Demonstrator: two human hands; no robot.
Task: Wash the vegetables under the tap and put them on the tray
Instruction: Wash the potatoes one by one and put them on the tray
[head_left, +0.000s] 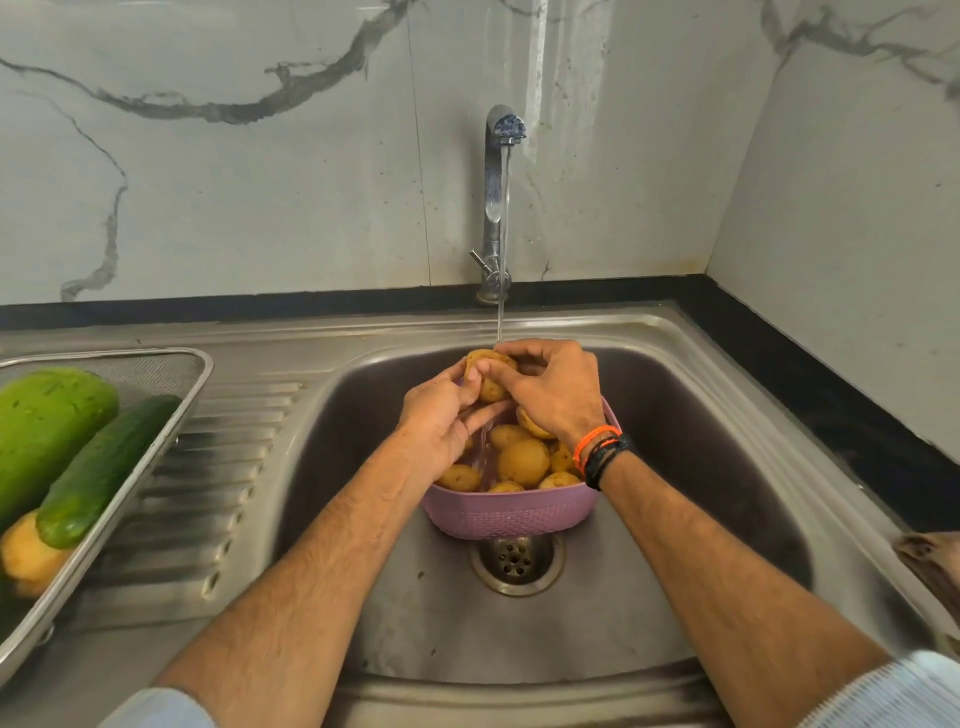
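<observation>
A potato (488, 370) is under the running tap (500, 156), held between both hands above the sink. My left hand (441, 421) cups it from below and the left. My right hand (556, 389) curls over it from the right. Beneath them a purple basket (509, 512) holds several more potatoes (523, 461). On the drainboard at the left a metal mesh tray (200, 366) carries a large green gourd (44, 415), a cucumber (104, 470) and a potato (26, 553).
The steel sink (727, 467) has its drain (517, 560) just in front of the basket. A ribbed drainboard (218, 467) lies between tray and basin. A black counter edge (831, 395) runs along the right. Marble walls stand behind and to the right.
</observation>
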